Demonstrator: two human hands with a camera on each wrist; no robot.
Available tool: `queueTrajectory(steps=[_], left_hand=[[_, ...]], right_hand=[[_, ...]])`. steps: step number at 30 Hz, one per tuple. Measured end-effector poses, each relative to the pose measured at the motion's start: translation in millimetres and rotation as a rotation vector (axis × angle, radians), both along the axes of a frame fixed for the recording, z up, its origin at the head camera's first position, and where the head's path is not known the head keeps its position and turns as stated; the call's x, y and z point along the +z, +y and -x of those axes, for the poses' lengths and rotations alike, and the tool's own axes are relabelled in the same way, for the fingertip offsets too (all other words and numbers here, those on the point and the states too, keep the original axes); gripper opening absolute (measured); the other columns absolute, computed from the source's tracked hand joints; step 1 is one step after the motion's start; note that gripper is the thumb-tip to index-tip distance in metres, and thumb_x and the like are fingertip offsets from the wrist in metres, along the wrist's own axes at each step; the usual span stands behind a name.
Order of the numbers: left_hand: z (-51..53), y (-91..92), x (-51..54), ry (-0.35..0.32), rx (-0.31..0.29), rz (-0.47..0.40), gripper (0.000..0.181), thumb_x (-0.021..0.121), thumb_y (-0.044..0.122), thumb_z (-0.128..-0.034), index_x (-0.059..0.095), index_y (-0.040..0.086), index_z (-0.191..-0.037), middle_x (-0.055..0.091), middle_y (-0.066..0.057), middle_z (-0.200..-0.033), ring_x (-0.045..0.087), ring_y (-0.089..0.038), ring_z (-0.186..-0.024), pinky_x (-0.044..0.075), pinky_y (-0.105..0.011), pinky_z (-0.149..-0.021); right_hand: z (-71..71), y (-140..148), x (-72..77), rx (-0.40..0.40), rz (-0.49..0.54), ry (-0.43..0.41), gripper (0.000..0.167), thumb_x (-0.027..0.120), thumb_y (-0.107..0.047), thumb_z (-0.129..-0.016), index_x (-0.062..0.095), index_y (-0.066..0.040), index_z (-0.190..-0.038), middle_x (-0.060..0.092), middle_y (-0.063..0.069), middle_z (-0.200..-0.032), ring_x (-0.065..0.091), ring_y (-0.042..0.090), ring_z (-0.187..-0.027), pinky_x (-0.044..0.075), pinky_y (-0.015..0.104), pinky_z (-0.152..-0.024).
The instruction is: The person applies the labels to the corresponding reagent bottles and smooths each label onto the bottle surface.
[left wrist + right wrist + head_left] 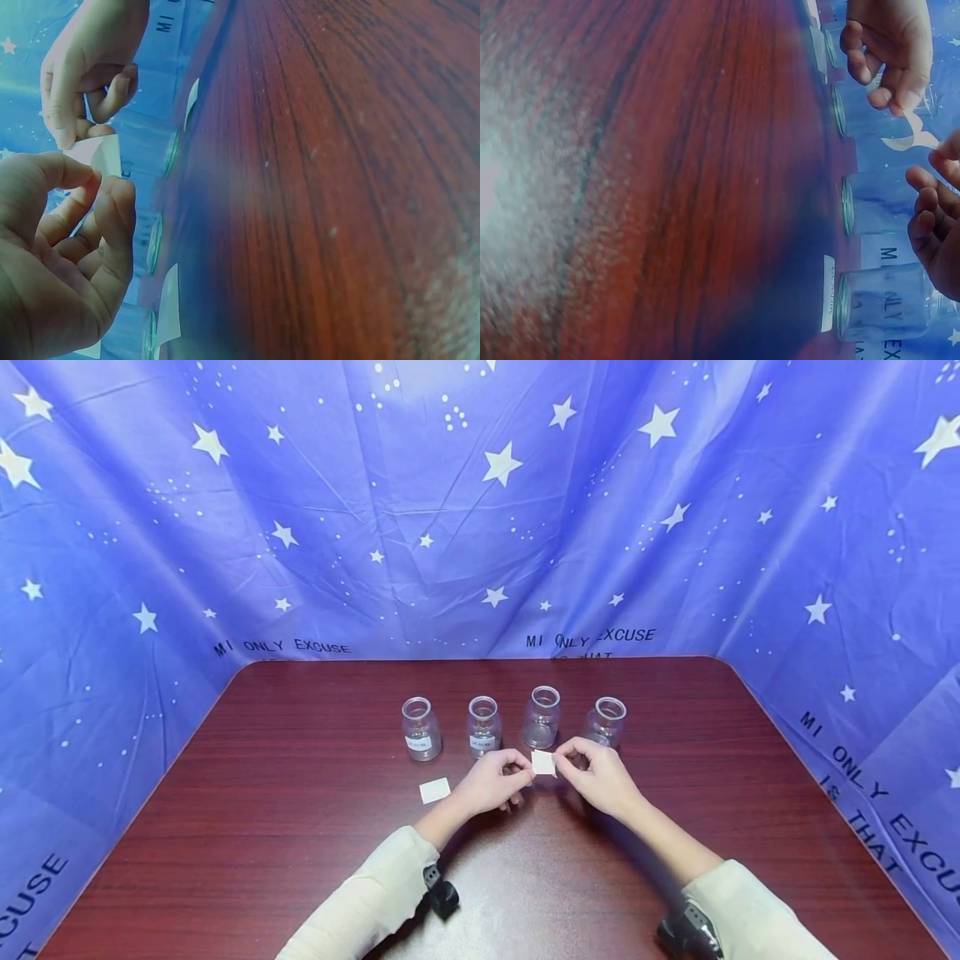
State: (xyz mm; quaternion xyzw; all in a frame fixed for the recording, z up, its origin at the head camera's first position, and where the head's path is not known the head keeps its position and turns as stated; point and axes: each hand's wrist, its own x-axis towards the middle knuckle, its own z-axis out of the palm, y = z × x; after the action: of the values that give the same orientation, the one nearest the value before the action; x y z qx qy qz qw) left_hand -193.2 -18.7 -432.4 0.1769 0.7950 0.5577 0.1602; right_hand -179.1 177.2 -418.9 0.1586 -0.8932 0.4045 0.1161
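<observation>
Head view: left hand [491, 782] and right hand [602, 779] are each pinching an edge of a white label [543, 763], fingers closed on it, just on the near side of the third of four glass jars [422, 735] standing across the worktop [300, 827]; a loose label [435, 790] is lying left of the left hand. Left wrist view: thumb and forefinger are gripping, other fingers curling loosely. Right wrist view: the held label is bending; a printed label [828, 294] is lying near the rightmost jar.
</observation>
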Motion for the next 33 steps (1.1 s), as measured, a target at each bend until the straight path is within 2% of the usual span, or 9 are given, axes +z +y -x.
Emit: queueTrajectory(steps=[7,16,21,27,33], left_hand=[[0.9,0.0,-0.9,0.009,-0.001,0.025,0.015,0.057,0.017,-0.0905,0.061,0.002,-0.091,0.065,-0.022,-0.083,0.060,-0.021,-0.052,0.044,-0.021,-0.041],[-0.1,-1.1,0.3,0.007,0.010,0.033,0.014,0.057,0.016,-0.0901,0.060,0.003,-0.090,0.066,-0.021,-0.085,0.063,-0.027,-0.055,0.043,-0.021,-0.041],[-0.6,-1.2,-0.1,-0.001,0.016,0.032,0.013,0.057,0.016,-0.0900,0.059,0.003,-0.090,0.066,-0.022,-0.085,0.060,-0.021,-0.052,0.043,-0.020,-0.041],[-1.0,-0.6,-0.4,-0.007,0.011,0.034,0.013,0.057,0.016,-0.0903,0.059,0.004,-0.089,0.066,-0.021,-0.083,0.058,-0.017,-0.051,0.043,-0.021,-0.040],[-0.4,0.4,-2.9,-0.008,0.005,0.048,0.012,0.057,0.016,-0.0904,0.059,0.004,-0.089,0.066,-0.019,-0.081,0.055,-0.013,-0.049,0.043,-0.020,-0.040]], right_hand=[[1.8,2.2,1.8,-0.042,0.029,0.021,0.005,0.064,-0.011,-0.085,0.066,-0.012,-0.081,0.055,-0.005,-0.063,0.041,0.002,-0.053,0.037,0.020,-0.049],[2.5,2.3,1.3,-0.086,0.059,0.052,0.004,0.063,-0.011,-0.085,0.066,-0.011,-0.081,0.055,-0.004,-0.064,0.043,0.002,-0.054,0.037,0.019,-0.050],[2.9,3.5,1.9,-0.112,0.098,0.063,0.004,0.063,-0.010,-0.084,0.066,-0.010,-0.081,0.053,-0.004,-0.062,0.041,0.002,-0.051,0.036,0.019,-0.047],[3.2,6.4,2.3,-0.141,0.097,0.101,0.005,0.063,-0.008,-0.083,0.066,-0.010,-0.080,0.053,-0.004,-0.061,0.040,0.001,-0.050,0.035,0.018,-0.046],[4.1,10.0,4.0,-0.153,0.102,0.098,0.006,0.062,-0.008,-0.084,0.066,-0.009,-0.079,0.054,-0.003,-0.062,0.041,0.000,-0.051,0.035,0.017,-0.046]])
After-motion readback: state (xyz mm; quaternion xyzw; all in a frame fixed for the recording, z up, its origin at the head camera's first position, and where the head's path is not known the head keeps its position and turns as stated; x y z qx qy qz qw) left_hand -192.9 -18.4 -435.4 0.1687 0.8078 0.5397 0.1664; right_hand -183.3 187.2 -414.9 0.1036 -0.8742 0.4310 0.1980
